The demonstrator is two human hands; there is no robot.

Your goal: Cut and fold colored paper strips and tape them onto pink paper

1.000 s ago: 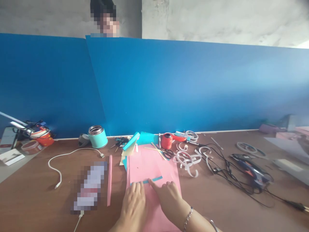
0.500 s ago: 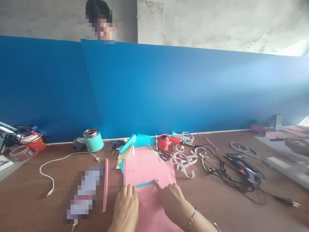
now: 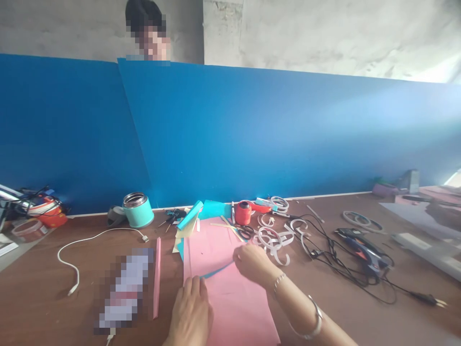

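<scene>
My left hand (image 3: 191,310) lies palm down, its fingers stretched over the left edge of the pink paper (image 3: 237,307). Beside its fingertips begins a narrow blue paper strip (image 3: 218,272), which slants up to the right across the pink paper. At the strip's right end my right hand (image 3: 254,264) is closed, fingers curled and pinched on it; the fingertips are partly hidden. Beyond the hands, scissors (image 3: 246,232) and thin cream strips (image 3: 234,228) lie at the far end of the pink paper.
Left are a long pink strip (image 3: 157,278), a white cable (image 3: 97,233) and a turquoise cup (image 3: 139,214). Right are curled white strips (image 3: 273,238), a glue gun (image 3: 363,252) and black cords. A blue partition (image 3: 252,134) stands behind; a person (image 3: 146,29) is beyond it.
My right hand has gone from pointing on the strip to a closed pinch, moving slightly away from me. The strip's right end has shifted up, so it slants more. My left hand barely moved.
</scene>
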